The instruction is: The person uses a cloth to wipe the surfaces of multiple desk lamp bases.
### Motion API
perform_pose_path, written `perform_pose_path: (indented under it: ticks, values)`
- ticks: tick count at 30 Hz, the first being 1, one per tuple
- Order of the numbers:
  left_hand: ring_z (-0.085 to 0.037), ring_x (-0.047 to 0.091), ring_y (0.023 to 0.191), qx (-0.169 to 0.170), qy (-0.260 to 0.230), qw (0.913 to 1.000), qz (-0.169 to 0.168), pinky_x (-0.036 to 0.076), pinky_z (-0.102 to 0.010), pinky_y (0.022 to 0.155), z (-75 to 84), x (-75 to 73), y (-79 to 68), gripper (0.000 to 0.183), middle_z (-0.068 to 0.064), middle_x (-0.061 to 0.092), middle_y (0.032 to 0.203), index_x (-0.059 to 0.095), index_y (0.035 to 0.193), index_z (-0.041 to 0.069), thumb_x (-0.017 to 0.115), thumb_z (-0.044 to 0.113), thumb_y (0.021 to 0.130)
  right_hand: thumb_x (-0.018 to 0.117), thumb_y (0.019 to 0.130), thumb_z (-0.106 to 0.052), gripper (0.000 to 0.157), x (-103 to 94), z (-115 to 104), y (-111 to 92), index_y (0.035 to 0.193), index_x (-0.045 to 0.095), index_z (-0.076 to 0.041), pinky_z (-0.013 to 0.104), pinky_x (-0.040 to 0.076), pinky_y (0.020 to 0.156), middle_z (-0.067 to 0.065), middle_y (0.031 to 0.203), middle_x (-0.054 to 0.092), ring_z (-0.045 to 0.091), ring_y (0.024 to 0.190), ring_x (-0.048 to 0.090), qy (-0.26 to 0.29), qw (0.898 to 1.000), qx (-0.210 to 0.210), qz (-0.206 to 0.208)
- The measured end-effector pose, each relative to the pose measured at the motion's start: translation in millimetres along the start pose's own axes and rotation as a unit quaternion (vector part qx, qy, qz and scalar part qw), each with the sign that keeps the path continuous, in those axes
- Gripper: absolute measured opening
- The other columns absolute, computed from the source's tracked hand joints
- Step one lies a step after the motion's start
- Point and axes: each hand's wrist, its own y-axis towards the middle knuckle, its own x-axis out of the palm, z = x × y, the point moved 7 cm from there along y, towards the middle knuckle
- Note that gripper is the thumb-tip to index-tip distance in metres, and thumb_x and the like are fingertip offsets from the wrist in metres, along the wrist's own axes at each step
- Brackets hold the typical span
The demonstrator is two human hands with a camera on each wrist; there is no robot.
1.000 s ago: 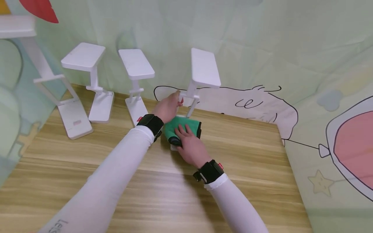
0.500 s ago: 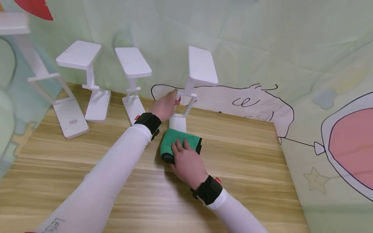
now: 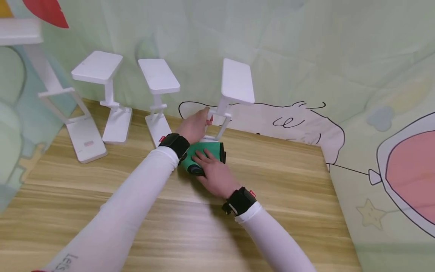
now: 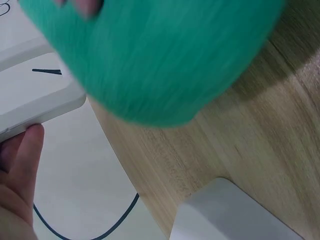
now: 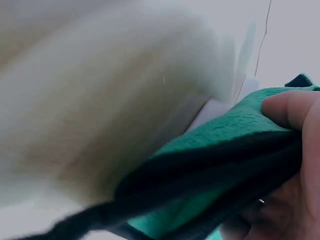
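My left hand (image 3: 194,126) grips the side of the white hinged frame on a desk lamp (image 3: 238,81); the left wrist view shows the thumb against the white bar (image 4: 45,107). A folded green cloth (image 3: 213,149) with black edging lies over the lamp's base, hiding most of it. My right hand (image 3: 217,175) is on the cloth, fingers spread over its top. In the right wrist view, a finger lies above the cloth (image 5: 235,120) and other digits are bent beneath its folded edge, so the hand pinches it.
Several similar white lamps stand in a row to the left, including a near one (image 3: 159,75), another (image 3: 98,67) and a taller one (image 3: 86,138). All rest on a wood-grain table (image 3: 272,226) before a printed fabric backdrop (image 3: 306,56).
My right hand slid the cloth toward me along the lamp base, baring its upper part, then back up toward the hinge and slightly left. My left hand kept its grip on the lamp.
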Motion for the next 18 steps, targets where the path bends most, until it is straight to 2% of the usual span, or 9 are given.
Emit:
perform_pose_path:
  ticks: [5, 8, 12, 18]
  values:
    - [-0.013, 0.057, 0.107, 0.008, -0.003, 1.0, -0.002, 0.051, -0.034, 0.087, 0.0, 1.4, 0.1, 0.022, -0.003, 0.058, 0.114, 0.044, 0.125, 0.005, 0.045, 0.004, 0.103, 0.06, 0.096, -0.03, 0.061, -2.3, 13, 13, 0.151, 0.04, -0.013, 0.042, 0.025, 0.116, 0.007, 0.158, 0.032, 0.029, 0.145, 0.016, 0.012, 0.999, 0.029, 0.014]
    - [-0.013, 0.058, 0.106, 0.011, -0.002, 0.9999, 0.0, 0.051, -0.035, 0.087, 1.0, 0.2, 1.4, 0.018, -0.003, 0.058, 0.111, 0.045, 0.12, 0.007, 0.047, 0.004, 0.103, 0.058, 0.096, -0.028, 0.061, -5.0, 20, 16, 0.152, 0.038, -0.013, 0.042, 0.025, 0.116, 0.009, 0.157, 0.032, 0.031, 0.144, 0.017, 0.015, 0.998, 0.059, 0.021]
    - [-0.013, 0.058, 0.105, 0.011, 0.003, 0.9999, 0.003, 0.051, -0.035, 0.089, 1.1, -0.8, 2.3, 0.019, -0.002, 0.058, 0.11, 0.045, 0.12, 0.008, 0.047, 0.002, 0.102, 0.056, 0.097, -0.028, 0.06, -7.7, 25, 14, 0.152, 0.038, -0.012, 0.043, 0.027, 0.115, 0.01, 0.157, 0.031, 0.031, 0.144, 0.018, 0.024, 0.995, 0.094, 0.02]
    - [-0.013, 0.058, 0.107, 0.008, 0.005, 1.0, 0.002, 0.051, -0.034, 0.086, -2.2, 1.8, 0.7, 0.019, -0.002, 0.06, 0.112, 0.046, 0.118, 0.009, 0.044, 0.0, 0.101, 0.057, 0.098, -0.028, 0.06, -8.2, 24, 5, 0.152, 0.038, -0.012, 0.044, 0.03, 0.114, 0.009, 0.157, 0.031, 0.031, 0.144, 0.017, 0.003, 0.993, 0.114, 0.007]
